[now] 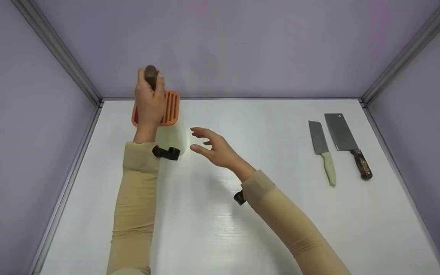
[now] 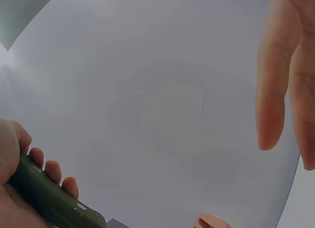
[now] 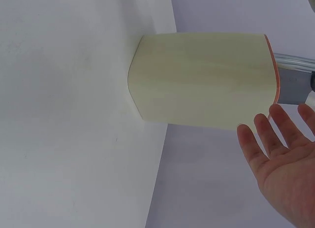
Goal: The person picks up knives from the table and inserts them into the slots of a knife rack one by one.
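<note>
My left hand grips the dark green handle of a knife above a cream knife block at the back left. Slots run across the block's orange top. In the right wrist view, a stretch of grey blade shows between the orange rim and the handle; the rest of the blade is hidden. My right hand hovers just right of the block, its fingers spread and relaxed around nothing. Its fingertips also enter the left wrist view at the upper right.
On the right of the white table lie a knife with a pale green handle and a cleaver with a dark patterned handle. Grey-violet walls with metal edging border the table at the back and both sides.
</note>
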A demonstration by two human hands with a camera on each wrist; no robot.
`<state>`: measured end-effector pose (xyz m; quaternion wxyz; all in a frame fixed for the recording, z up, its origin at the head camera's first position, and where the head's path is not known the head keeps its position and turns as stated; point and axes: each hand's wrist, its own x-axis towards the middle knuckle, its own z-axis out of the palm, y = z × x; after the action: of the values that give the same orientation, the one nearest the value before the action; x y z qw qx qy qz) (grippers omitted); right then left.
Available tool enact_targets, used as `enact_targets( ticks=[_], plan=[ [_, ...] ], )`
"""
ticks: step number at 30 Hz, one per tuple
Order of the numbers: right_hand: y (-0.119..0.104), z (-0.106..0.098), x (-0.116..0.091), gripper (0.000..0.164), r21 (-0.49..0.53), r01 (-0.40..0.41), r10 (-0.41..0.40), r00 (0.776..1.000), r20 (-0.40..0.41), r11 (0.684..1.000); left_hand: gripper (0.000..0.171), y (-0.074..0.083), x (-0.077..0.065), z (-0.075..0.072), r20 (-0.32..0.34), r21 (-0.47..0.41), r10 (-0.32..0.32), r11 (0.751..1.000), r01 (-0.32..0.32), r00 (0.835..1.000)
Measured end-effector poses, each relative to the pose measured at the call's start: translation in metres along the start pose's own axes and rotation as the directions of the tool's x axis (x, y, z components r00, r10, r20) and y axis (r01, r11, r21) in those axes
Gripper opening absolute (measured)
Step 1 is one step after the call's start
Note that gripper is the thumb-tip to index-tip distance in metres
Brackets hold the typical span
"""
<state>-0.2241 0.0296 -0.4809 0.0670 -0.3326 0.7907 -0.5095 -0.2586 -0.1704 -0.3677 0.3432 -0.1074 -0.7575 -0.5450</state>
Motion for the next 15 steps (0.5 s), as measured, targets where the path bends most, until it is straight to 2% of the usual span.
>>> enact_targets(
  ticks=[6,11,15],
  plan=[
    [0.006,0.002,-0.002,0.059,0.014,-0.025,0.025,1.0,0.001,1.0,0.023,-0.013,-0.01,0.002,0.0,0.039,-0.05,0.998,0.05,0.999],
    [0.01,0.004,-0.004,0.059,0.024,-0.037,0.037,0.999,0.001,0.999,0.024,-0.023,-0.016,0.004,0.008,0.052,-0.055,0.997,0.054,0.998],
    [0.012,0.004,-0.005,0.059,0.009,-0.049,0.049,0.999,0.005,0.999,0.026,-0.028,-0.021,0.004,0.023,0.063,-0.086,0.994,0.084,0.996]
  ],
)
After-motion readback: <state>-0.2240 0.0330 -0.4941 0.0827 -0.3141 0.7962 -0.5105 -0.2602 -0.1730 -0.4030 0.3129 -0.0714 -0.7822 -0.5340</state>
